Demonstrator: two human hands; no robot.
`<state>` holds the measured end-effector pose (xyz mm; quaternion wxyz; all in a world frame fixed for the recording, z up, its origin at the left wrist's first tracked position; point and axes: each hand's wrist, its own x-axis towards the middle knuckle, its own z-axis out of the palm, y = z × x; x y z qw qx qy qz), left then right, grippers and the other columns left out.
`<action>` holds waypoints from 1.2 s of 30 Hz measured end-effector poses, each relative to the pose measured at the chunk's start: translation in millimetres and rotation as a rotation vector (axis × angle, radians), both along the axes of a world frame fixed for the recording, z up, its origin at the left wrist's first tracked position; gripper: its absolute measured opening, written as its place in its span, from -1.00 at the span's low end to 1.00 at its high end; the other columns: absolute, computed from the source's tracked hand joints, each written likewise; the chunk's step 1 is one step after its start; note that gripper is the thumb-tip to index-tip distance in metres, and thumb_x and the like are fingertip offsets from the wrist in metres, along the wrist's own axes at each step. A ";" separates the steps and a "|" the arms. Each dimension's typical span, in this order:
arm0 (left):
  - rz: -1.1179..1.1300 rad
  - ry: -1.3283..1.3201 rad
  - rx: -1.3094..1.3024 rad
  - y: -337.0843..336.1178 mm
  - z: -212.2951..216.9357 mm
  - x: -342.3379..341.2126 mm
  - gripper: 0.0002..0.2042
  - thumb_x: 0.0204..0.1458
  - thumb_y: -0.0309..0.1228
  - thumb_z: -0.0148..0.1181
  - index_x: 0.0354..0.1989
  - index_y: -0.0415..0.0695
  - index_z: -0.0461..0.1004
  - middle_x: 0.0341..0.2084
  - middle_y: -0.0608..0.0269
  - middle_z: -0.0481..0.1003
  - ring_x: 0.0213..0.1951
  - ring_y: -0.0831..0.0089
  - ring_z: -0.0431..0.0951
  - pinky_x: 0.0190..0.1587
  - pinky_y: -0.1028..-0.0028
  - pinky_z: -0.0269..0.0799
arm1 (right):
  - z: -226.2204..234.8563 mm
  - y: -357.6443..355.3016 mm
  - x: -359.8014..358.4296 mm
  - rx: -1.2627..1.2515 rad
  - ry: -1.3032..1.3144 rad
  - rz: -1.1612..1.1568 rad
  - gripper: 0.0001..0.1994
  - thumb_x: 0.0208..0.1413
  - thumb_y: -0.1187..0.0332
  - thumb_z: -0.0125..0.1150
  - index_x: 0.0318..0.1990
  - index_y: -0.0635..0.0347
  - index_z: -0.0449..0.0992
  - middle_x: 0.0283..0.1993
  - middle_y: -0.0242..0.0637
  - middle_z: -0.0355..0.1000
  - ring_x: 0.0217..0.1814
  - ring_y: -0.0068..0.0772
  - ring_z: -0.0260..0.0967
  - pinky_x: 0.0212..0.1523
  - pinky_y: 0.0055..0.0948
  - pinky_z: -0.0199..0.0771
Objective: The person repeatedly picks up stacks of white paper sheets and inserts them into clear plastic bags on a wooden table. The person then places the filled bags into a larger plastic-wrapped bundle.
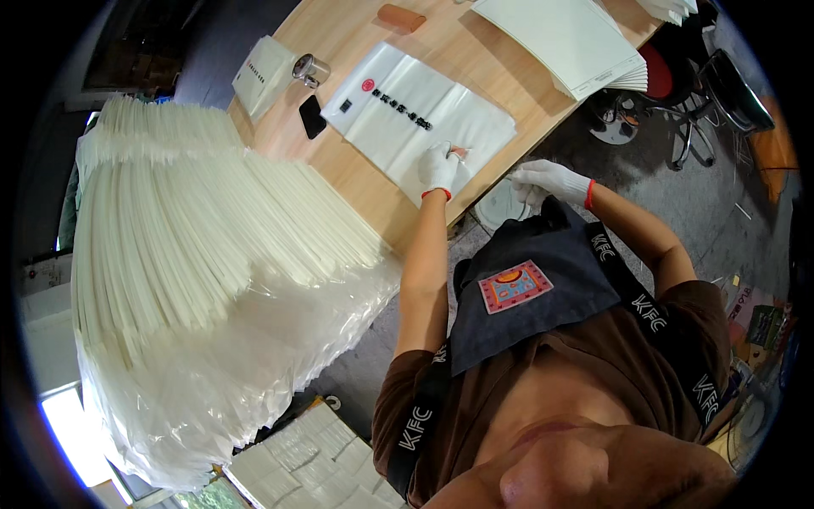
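A flat white plastic bag [407, 110] with black and red print lies on the wooden table [356, 182]. My left hand [439, 166], in a white glove with a red cuff, sits on the bag's near corner with its fingers curled, pinching the bag beside a small orange piece. My right hand [547, 180], gloved the same way, hovers just off the table's edge above my dark apron [543, 288]. Its fingers are curled, and what they hold is hidden.
A tall fanned stack of white bags in clear plastic [203, 280] fills the left. On the table are a black phone [312, 116], a metal tin [310, 69], a white box [263, 75], a brown block [401, 17] and a stack of white sheets [577, 42]. A red-seated chair [657, 81] stands on the grey floor.
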<state>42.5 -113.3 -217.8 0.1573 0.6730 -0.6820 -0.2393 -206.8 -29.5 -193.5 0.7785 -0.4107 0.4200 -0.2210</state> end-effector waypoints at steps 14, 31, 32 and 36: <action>0.031 1.021 -0.320 -30.0 98.2 18.7 -0.85 0.12 -0.49 0.02 -0.14 -0.14 0.32 -0.46 0.26 0.49 -0.48 0.58 0.45 -0.36 0.52 0.36 | -6.9 -113.8 90.0 -0.043 -0.002 -0.196 -0.45 0.09 -0.09 0.04 0.05 0.19 0.36 0.07 -0.07 0.33 -0.05 -0.26 0.40 -0.07 -0.14 0.44; -0.229 0.169 -0.259 23.6 61.7 -58.7 -0.85 0.11 -0.46 0.03 -0.16 -0.12 0.40 -0.34 0.10 0.50 -0.25 0.24 0.51 -0.20 0.39 0.39 | 45.4 -45.3 -18.9 -0.934 0.872 0.284 -0.75 -0.04 0.33 0.09 -0.16 0.03 0.50 -0.19 -0.17 0.47 -0.15 -0.12 0.43 -0.17 -0.23 0.44; -0.189 0.167 -0.295 14.8 52.5 -53.4 -0.85 0.10 -0.47 0.03 -0.15 -0.12 0.40 -0.33 0.08 0.50 -0.24 0.23 0.50 -0.18 0.38 0.39 | 28.6 -41.9 -50.0 -1.316 0.927 0.027 -0.74 -0.03 0.35 0.07 -0.14 0.00 0.49 -0.20 -0.23 0.48 -0.18 -0.14 0.45 -0.17 -0.22 0.45; -0.233 0.366 -0.226 -10.9 37.6 -57.7 -0.87 0.11 -0.44 0.06 -0.19 -0.15 0.42 -0.28 0.16 0.52 -0.27 0.32 0.51 -0.19 0.39 0.41 | 23.2 -63.8 -121.4 -1.431 1.535 -0.163 -0.70 0.01 0.27 0.07 -0.05 -0.01 0.38 -0.01 -0.29 0.36 0.06 -0.22 0.33 0.00 -0.27 0.38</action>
